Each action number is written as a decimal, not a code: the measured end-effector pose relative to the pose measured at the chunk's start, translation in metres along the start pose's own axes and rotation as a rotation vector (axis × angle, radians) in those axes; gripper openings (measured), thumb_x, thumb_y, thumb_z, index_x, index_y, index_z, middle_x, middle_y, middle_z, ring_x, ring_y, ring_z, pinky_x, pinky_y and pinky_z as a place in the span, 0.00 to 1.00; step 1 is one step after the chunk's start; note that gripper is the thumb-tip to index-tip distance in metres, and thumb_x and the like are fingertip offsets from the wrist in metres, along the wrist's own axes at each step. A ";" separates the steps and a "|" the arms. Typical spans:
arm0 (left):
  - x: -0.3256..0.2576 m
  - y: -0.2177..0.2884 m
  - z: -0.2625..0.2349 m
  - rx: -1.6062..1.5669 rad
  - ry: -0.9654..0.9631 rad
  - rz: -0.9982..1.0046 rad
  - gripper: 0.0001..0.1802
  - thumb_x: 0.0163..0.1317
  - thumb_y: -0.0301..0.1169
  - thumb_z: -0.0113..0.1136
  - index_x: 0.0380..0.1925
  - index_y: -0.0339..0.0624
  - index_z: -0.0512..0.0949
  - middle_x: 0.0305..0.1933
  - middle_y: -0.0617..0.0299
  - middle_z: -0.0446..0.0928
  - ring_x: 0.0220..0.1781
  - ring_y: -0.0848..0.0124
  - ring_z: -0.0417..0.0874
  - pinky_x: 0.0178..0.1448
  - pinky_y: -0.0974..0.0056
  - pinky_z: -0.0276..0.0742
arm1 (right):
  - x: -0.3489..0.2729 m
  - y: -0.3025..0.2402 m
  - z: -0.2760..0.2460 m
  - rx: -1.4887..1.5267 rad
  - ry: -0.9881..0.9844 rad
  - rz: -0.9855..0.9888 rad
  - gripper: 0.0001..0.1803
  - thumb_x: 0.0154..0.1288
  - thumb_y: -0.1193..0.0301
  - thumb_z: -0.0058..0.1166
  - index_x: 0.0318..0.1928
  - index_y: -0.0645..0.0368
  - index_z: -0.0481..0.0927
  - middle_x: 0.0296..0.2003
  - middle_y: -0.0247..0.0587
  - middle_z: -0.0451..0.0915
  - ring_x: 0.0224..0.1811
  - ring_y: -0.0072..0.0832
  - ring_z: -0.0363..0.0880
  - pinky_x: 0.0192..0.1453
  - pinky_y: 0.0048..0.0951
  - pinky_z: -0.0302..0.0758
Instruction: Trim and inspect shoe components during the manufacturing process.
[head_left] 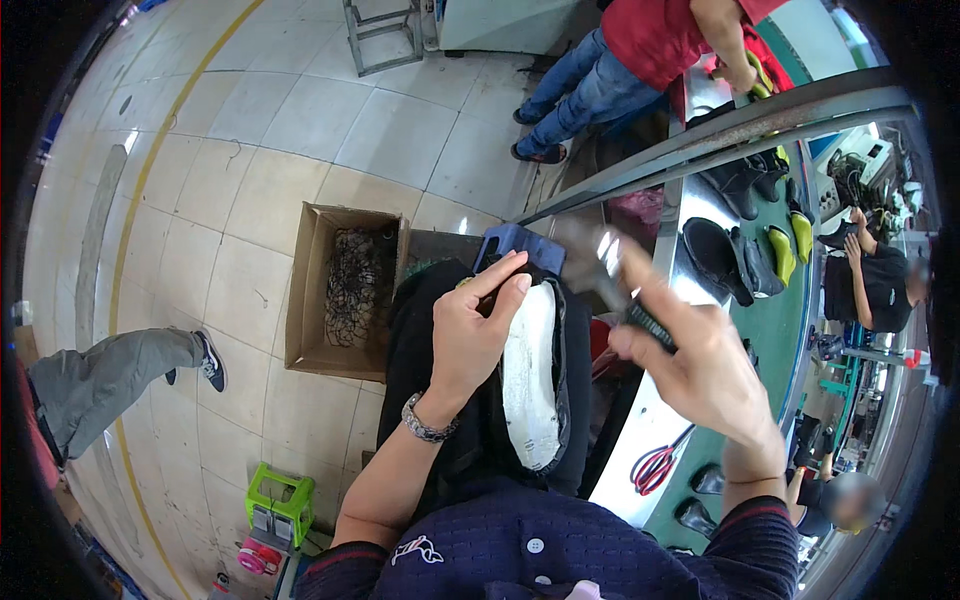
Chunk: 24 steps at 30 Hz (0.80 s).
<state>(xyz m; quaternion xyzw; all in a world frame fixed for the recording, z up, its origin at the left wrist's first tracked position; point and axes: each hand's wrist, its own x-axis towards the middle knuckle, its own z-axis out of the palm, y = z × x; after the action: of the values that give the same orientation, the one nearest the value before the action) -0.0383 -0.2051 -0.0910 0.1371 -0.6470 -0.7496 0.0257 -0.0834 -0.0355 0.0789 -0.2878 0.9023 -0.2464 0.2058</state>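
A dark shoe upper on a last (532, 385) lies sole up across my lap, its pale white bottom facing me. My left hand (466, 340) is closed round its far end, thumb and fingers pinching the edge there. Raised to the right of the shoe, my right hand (712, 372) grips a hammer (650, 326) by its dark handle. The metal hammer head is smeared by motion and appears apart from the shoe. Just beyond the far end of the shoe is a blue plastic block-like thing (520, 243), partly hidden by my left hand.
An open cardboard box (297, 300) with dark tangled material stands at left. On my right, a green conveyor (765, 330) carries black shoes and yellow-green lasts (781, 255); red-handled scissors (655, 468) lie on its metal edge. A metal bar (720, 145) crosses beyond. Other people are nearby.
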 end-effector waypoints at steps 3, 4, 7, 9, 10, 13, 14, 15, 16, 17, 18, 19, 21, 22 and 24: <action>0.000 0.001 -0.001 -0.070 -0.030 -0.034 0.16 0.65 0.29 0.62 0.51 0.34 0.80 0.44 0.57 0.85 0.39 0.80 0.82 0.44 0.74 0.76 | 0.008 0.011 0.048 -0.035 0.192 0.179 0.39 0.67 0.73 0.54 0.74 0.51 0.51 0.26 0.53 0.82 0.27 0.47 0.84 0.31 0.43 0.79; 0.002 0.002 0.005 -0.084 -0.054 -0.019 0.16 0.65 0.29 0.62 0.51 0.34 0.80 0.44 0.57 0.85 0.39 0.80 0.82 0.44 0.74 0.76 | 0.004 0.033 0.063 -0.290 0.052 0.161 0.38 0.67 0.72 0.53 0.74 0.51 0.52 0.24 0.51 0.81 0.25 0.47 0.84 0.30 0.43 0.79; 0.003 -0.007 -0.001 -0.116 -0.054 -0.010 0.16 0.64 0.26 0.62 0.51 0.30 0.78 0.39 0.62 0.83 0.38 0.83 0.78 0.44 0.75 0.76 | 0.018 0.028 0.045 -0.239 -0.017 0.059 0.40 0.67 0.69 0.54 0.75 0.49 0.48 0.23 0.51 0.81 0.24 0.48 0.82 0.29 0.46 0.78; 0.001 -0.006 -0.005 -0.130 -0.048 -0.051 0.17 0.65 0.26 0.61 0.53 0.31 0.77 0.39 0.63 0.82 0.38 0.83 0.78 0.44 0.75 0.75 | 0.011 0.008 0.030 -0.190 0.008 -0.060 0.44 0.65 0.71 0.55 0.76 0.47 0.45 0.25 0.52 0.82 0.24 0.47 0.83 0.30 0.43 0.79; -0.001 -0.004 -0.003 -0.133 -0.044 -0.057 0.18 0.65 0.26 0.61 0.53 0.31 0.77 0.39 0.63 0.82 0.38 0.83 0.78 0.44 0.75 0.75 | 0.007 0.008 0.036 -0.191 0.008 -0.060 0.44 0.65 0.71 0.55 0.76 0.47 0.45 0.25 0.52 0.82 0.24 0.47 0.83 0.30 0.43 0.79; 0.002 0.002 0.002 -0.128 -0.085 -0.036 0.17 0.65 0.26 0.60 0.54 0.32 0.78 0.40 0.63 0.82 0.39 0.83 0.78 0.45 0.75 0.75 | 0.001 0.041 0.076 -0.197 0.338 -0.024 0.43 0.66 0.72 0.54 0.76 0.47 0.45 0.25 0.52 0.82 0.24 0.47 0.83 0.27 0.43 0.78; 0.002 0.003 0.005 -0.131 -0.109 -0.032 0.17 0.65 0.26 0.60 0.54 0.32 0.78 0.40 0.63 0.82 0.39 0.83 0.78 0.45 0.75 0.75 | -0.006 0.051 0.091 -0.167 0.174 0.112 0.43 0.66 0.71 0.54 0.76 0.47 0.45 0.22 0.52 0.81 0.22 0.48 0.82 0.27 0.44 0.78; 0.000 -0.001 -0.001 -0.103 -0.108 -0.038 0.18 0.66 0.26 0.60 0.54 0.32 0.77 0.41 0.63 0.82 0.40 0.82 0.78 0.46 0.75 0.75 | -0.004 0.043 0.082 -0.205 0.078 0.094 0.43 0.66 0.71 0.54 0.76 0.46 0.45 0.21 0.51 0.80 0.21 0.48 0.81 0.27 0.44 0.78; 0.004 -0.004 -0.003 -0.077 -0.100 -0.033 0.18 0.66 0.26 0.60 0.55 0.32 0.77 0.41 0.62 0.82 0.40 0.82 0.78 0.46 0.74 0.75 | 0.003 0.035 0.064 -0.250 -0.014 0.064 0.43 0.67 0.70 0.54 0.76 0.46 0.45 0.20 0.51 0.79 0.20 0.48 0.81 0.26 0.45 0.78; 0.004 -0.002 -0.007 -0.060 -0.087 -0.022 0.18 0.66 0.26 0.60 0.55 0.32 0.77 0.42 0.62 0.82 0.41 0.82 0.78 0.47 0.74 0.75 | 0.005 0.026 0.056 -0.261 -0.016 0.032 0.43 0.66 0.70 0.54 0.76 0.46 0.45 0.19 0.51 0.79 0.20 0.49 0.80 0.26 0.45 0.78; 0.006 -0.004 -0.008 -0.088 -0.074 -0.019 0.18 0.66 0.26 0.60 0.55 0.32 0.77 0.41 0.62 0.82 0.40 0.82 0.78 0.47 0.75 0.75 | 0.011 0.022 0.047 -0.282 -0.015 -0.021 0.43 0.66 0.70 0.54 0.76 0.47 0.45 0.19 0.50 0.78 0.20 0.49 0.80 0.26 0.46 0.77; 0.002 -0.003 -0.008 -0.109 -0.084 -0.030 0.18 0.66 0.25 0.60 0.55 0.32 0.77 0.41 0.63 0.82 0.40 0.82 0.78 0.47 0.75 0.75 | 0.003 0.016 0.045 -0.164 0.089 -0.053 0.42 0.67 0.70 0.53 0.75 0.48 0.46 0.19 0.50 0.78 0.20 0.48 0.80 0.25 0.45 0.77; -0.007 -0.001 -0.008 -0.121 -0.086 -0.050 0.17 0.66 0.25 0.60 0.54 0.32 0.77 0.41 0.63 0.81 0.40 0.82 0.78 0.47 0.75 0.75 | -0.001 0.020 0.067 0.002 0.281 -0.014 0.41 0.67 0.70 0.53 0.75 0.49 0.46 0.19 0.51 0.78 0.20 0.49 0.80 0.26 0.46 0.77; -0.003 0.003 -0.005 -0.099 -0.104 -0.038 0.17 0.66 0.25 0.59 0.54 0.32 0.77 0.41 0.64 0.81 0.40 0.82 0.78 0.46 0.75 0.75 | -0.002 0.027 0.077 0.151 0.490 0.037 0.41 0.67 0.70 0.52 0.75 0.49 0.46 0.19 0.51 0.79 0.20 0.49 0.80 0.26 0.46 0.77; 0.000 0.008 0.000 -0.071 -0.144 -0.022 0.17 0.66 0.25 0.59 0.55 0.32 0.77 0.41 0.65 0.81 0.40 0.82 0.77 0.46 0.75 0.75 | -0.006 0.052 0.097 -0.139 0.209 0.084 0.40 0.66 0.71 0.52 0.75 0.49 0.48 0.19 0.55 0.78 0.22 0.50 0.81 0.26 0.47 0.77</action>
<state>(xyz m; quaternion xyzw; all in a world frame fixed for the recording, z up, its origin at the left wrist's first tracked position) -0.0394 -0.2064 -0.0836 0.0888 -0.6187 -0.7802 -0.0243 -0.0511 -0.0266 -0.0256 -0.2361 0.9450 -0.2032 0.1002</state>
